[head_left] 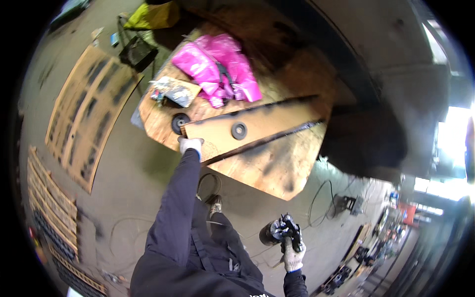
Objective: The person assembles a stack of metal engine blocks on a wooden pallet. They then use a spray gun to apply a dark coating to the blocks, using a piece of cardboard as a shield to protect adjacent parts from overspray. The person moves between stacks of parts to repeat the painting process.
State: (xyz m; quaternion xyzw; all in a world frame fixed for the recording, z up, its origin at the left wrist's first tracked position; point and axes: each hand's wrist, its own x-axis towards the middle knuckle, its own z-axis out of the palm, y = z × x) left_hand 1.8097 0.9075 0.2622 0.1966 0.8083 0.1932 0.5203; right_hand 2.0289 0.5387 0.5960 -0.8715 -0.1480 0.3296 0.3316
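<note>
My left hand (192,145), in a white glove, grips the near left end of a long piece of cardboard (213,138) on a plywood table. A dark, glossy strip (267,142) runs along the cardboard's near edge; the far edge is blackened too. On the cardboard lies a black round disc (239,130) with a hole in its middle. A second black disc (180,123) sits close to my left hand. Away from the table, low on the right, my gloved right hand (293,256) is closed around a black-stained spray gun (286,230) with a round cup.
Pink plastic sheeting (217,64) and a paint-smeared packet (177,91) lie on the plywood table top (277,180). On the floor to the left are a black-marked board (84,114) and slatted wooden pieces (52,193). Hoses (321,218) trail across the floor. Dark machinery (366,119) stands at right.
</note>
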